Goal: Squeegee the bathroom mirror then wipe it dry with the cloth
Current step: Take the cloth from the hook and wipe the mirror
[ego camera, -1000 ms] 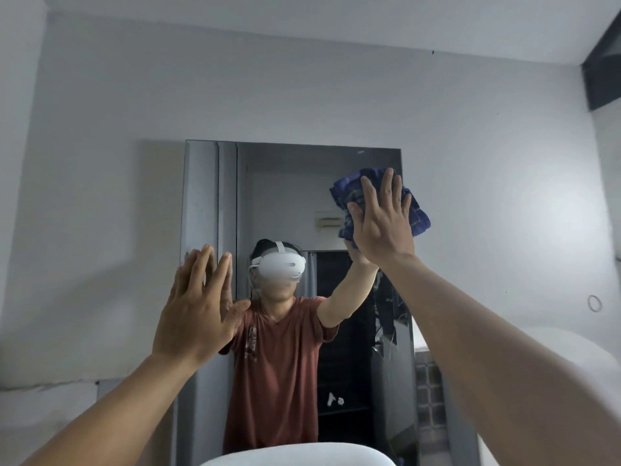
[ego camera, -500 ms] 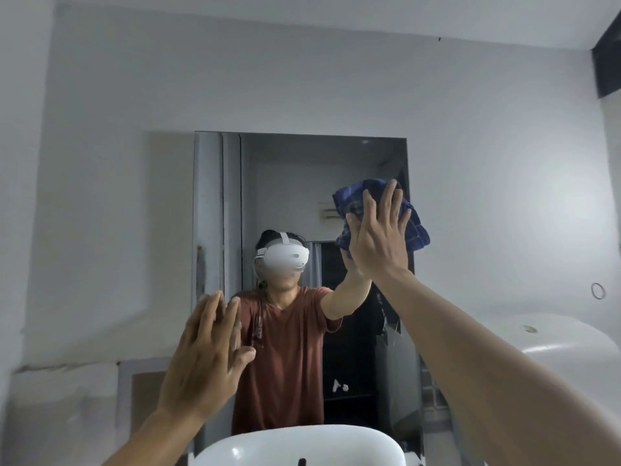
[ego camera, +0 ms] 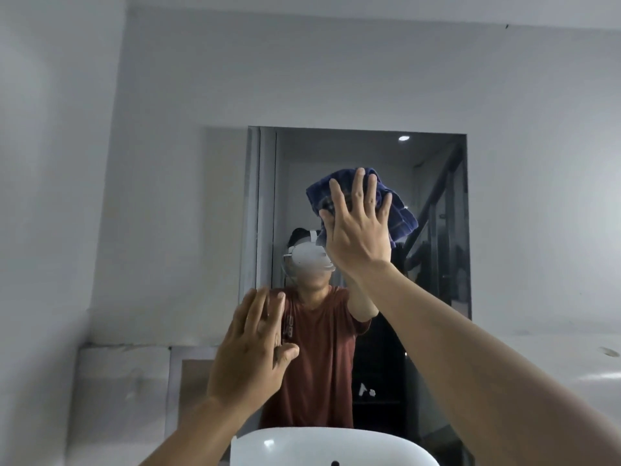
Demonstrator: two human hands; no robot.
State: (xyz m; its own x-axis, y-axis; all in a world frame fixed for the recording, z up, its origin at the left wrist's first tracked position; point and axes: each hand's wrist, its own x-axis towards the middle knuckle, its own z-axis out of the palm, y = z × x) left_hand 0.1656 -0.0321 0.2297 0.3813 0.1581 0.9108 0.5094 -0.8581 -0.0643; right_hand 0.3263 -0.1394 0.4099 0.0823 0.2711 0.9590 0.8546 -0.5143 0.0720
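Note:
The bathroom mirror (ego camera: pixel 433 250) hangs on the white wall straight ahead. A bunched dark blue checked cloth (ego camera: pixel 398 215) lies against the glass in its upper middle. My right hand (ego camera: pixel 359 227) presses the cloth flat to the mirror with straight, spread fingers. My left hand (ego camera: pixel 252 351) is raised lower down at the mirror's left edge, fingers straight, holding nothing; whether it touches the glass I cannot tell. No squeegee is in view.
A white washbasin (ego camera: pixel 322 445) sits directly below the mirror at the bottom of the view. A grey panel (ego camera: pixel 127 381) runs along the wall lower left. A white rounded surface (ego camera: pixel 601 378) lies at the right. The mirror reflects a person in a red shirt.
My right hand slid the cloth from the mirror's top right corner down and left toward the middle. My left hand dropped lower along the left edge. The view tilted so the basin shows.

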